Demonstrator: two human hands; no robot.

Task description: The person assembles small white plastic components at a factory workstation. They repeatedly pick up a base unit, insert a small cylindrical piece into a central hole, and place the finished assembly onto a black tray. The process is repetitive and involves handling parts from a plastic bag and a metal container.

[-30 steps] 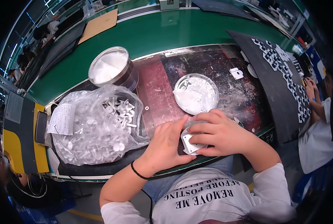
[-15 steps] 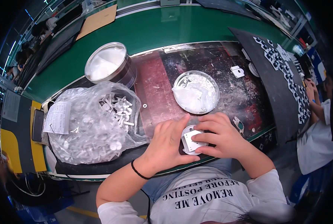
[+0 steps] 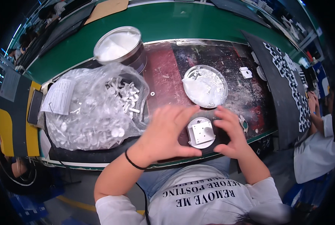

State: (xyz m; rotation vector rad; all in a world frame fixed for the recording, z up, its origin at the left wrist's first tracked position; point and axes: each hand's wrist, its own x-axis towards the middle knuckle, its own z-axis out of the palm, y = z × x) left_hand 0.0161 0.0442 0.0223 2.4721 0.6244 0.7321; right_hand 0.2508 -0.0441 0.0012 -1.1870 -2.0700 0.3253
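Note:
A round white part with a square block on top, dotted with small holes (image 3: pixel 202 134), rests on the bench near its front edge. My left hand (image 3: pixel 166 131) is open at its left side, thumb and fingers spread apart. On the other side my right hand (image 3: pixel 230 131) is open too, its fingers curved around the part without gripping it. Just beyond stands a shallow round dish (image 3: pixel 223 98) with white grease-like paste in it. Left of my left hand lies a clear plastic bag (image 3: pixel 81 127) full of small white stemmed parts (image 3: pixel 128 98).
A metal tin (image 3: pixel 139 56) of white paste stands behind the bag. One small white ring (image 3: pixel 152 93) and a white bracket (image 3: pixel 245 72) lie on the bench. At right, a black board (image 3: pixel 276 97) carries rows of small parts; a co-worker's hands (image 3: pixel 313 103) are beside it.
Both hands have spread away from the round white part, and my right fingers have come off its block. The part now sits uncovered between them. The view has shifted slightly.

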